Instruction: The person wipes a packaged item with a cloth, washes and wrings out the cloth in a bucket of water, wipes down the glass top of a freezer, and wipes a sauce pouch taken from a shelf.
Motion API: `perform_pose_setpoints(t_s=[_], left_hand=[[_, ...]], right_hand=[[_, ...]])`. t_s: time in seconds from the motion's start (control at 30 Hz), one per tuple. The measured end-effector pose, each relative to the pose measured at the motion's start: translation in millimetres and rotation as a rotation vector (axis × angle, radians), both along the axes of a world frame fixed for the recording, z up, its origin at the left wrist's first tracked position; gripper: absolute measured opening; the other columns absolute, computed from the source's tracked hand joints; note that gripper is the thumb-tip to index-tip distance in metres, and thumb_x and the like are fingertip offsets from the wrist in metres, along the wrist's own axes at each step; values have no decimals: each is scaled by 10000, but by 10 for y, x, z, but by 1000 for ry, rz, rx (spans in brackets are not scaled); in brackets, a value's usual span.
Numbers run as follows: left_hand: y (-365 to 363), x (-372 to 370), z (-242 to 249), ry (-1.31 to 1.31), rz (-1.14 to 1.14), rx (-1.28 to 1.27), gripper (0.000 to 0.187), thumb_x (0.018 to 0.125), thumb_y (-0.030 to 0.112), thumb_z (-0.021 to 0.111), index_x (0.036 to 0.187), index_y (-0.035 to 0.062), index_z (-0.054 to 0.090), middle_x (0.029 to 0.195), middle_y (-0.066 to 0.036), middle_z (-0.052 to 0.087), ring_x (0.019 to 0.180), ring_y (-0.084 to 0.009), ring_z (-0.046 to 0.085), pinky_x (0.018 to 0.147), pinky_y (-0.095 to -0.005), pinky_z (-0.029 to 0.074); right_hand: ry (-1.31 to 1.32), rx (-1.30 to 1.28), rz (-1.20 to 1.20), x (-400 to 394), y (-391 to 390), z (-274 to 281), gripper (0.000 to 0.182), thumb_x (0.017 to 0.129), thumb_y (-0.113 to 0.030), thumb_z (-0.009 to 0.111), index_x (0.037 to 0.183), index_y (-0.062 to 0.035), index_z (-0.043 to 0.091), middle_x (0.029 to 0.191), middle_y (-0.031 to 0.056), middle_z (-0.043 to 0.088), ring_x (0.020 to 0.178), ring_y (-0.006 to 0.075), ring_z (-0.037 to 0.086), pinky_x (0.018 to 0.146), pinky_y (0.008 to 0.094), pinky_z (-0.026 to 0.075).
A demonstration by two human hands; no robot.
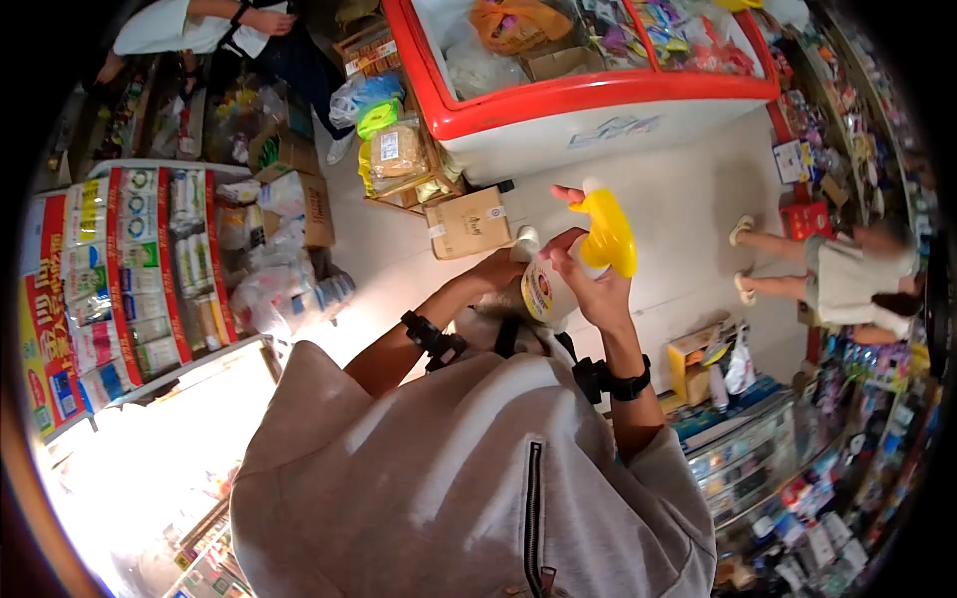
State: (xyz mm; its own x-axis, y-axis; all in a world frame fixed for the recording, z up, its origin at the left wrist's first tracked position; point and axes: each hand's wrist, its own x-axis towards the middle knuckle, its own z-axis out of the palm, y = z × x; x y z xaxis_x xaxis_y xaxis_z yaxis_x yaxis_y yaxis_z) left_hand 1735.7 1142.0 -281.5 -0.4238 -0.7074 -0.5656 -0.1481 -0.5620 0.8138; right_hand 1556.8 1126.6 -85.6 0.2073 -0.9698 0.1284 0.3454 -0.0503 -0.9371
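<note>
A spray bottle [566, 295] with a white body, an oval label and a yellow trigger head [610, 234] is tilted in front of my chest. My right hand [601, 296] is closed round it just below the yellow head, and one fingertip shows past the far side of the trigger. Beside the bottle's labelled side is my left hand [492, 274], its fingers curled and partly hidden. A small whitish thing [525, 243] shows right at those fingers; I cannot tell whether the hand grips it. Dark straps circle both my wrists.
Ahead stands a red-rimmed chest freezer [588, 130] with bagged goods inside. A cardboard box [469, 223] lies on the tiled floor before it. Packed display shelves [130, 289] are at left. One person [862, 274] is at right, another person [204, 30] at upper left. A glass case [743, 453] stands at lower right.
</note>
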Motion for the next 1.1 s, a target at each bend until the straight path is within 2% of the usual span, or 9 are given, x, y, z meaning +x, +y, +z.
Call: perform_pose_setpoints(t_s=[0.1, 0.2, 0.37, 0.43, 0.5, 0.53, 0.87, 1.03, 1.1], left_hand=[[-531, -114, 19, -18, 39, 91, 446, 916, 175, 633, 1327, 15, 569, 1227, -79, 654, 1128, -185, 600, 962, -335, 473], [-986, -70, 110, 36, 237, -114, 425, 922, 198, 659, 1309, 33, 594, 1193, -67, 669, 1102, -159, 602, 934, -323, 486], [-1235, 347, -347, -96, 713, -290, 369, 960, 143, 598, 1310, 28, 580, 1209, -88, 672, 1111, -208, 622, 966, -335, 471], [-1132, 588, -712, 165, 974, -227, 370, 960, 169, 623, 1303, 35, 590, 1194, -81, 670, 1088, -214, 625, 948, -325, 475], [-1040, 757, -671, 137, 1114, -30, 365, 957, 184, 644, 1290, 40, 604, 1170, -70, 673, 1066, -197, 624, 928, -310, 478], [-1035, 807, -283, -158, 1090, 95, 361, 955, 184, 650, 1284, 42, 611, 1158, -65, 674, 1057, -182, 622, 919, -303, 480], [-229, 294, 147, -215, 1669, 171, 333, 976, 187, 620, 1274, 40, 605, 1139, -52, 667, 1023, -157, 617, 903, -303, 488], [11, -108, 157, -155, 1834, 147, 376, 974, 225, 627, 1294, 33, 581, 1196, -67, 635, 1079, -180, 599, 921, -338, 486], [82, -237, 138, -136, 1893, 192, 393, 969, 236, 635, 1298, 28, 578, 1219, -71, 623, 1102, -186, 589, 945, -342, 474]], right_hand=[[188, -2, 31, 40, -650, -1, 568, 844, 50, 680, 1373, 40, 475, 1310, 153, 617, 680, 67, 590, 628, 239, 513], [268, 18, 121, 115, -1360, 105, 576, 856, 62, 658, 1398, 33, 465, 1302, 148, 623, 674, 60, 584, 628, 234, 511], [445, -10, 427, 387, -2372, -309, 586, 893, 40, 592, 1451, -53, 437, 1355, 71, 569, 881, 118, 615, 751, 271, 536], [506, 3, 514, 529, -2699, -619, 570, 892, 32, 595, 1435, -59, 449, 1312, 64, 582, 885, 125, 621, 756, 275, 536], [560, -37, 571, 698, -3006, -1003, 495, 883, 20, 601, 1359, -59, 494, 1190, 55, 608, 833, 131, 642, 737, 287, 541], [564, -37, 598, 794, -3185, -1191, 495, 883, 20, 601, 1359, -59, 494, 1190, 55, 608, 833, 131, 642, 737, 287, 541], [545, 97, 760, 1532, -4087, -2102, 310, 839, -32, 643, 1145, -55, 601, 929, 39, 657, 664, 127, 652, 608, 291, 522], [682, -71, 672, 1716, -4165, -2505, 284, 813, -97, 698, 1083, -47, 627, 937, 90, 689, 823, 247, 695, 750, 376, 538], [653, -139, 667, 1756, -4175, -2608, 286, 832, -45, 668, 1111, -48, 607, 915, 50, 653, 714, 172, 636, 643, 319, 509]])
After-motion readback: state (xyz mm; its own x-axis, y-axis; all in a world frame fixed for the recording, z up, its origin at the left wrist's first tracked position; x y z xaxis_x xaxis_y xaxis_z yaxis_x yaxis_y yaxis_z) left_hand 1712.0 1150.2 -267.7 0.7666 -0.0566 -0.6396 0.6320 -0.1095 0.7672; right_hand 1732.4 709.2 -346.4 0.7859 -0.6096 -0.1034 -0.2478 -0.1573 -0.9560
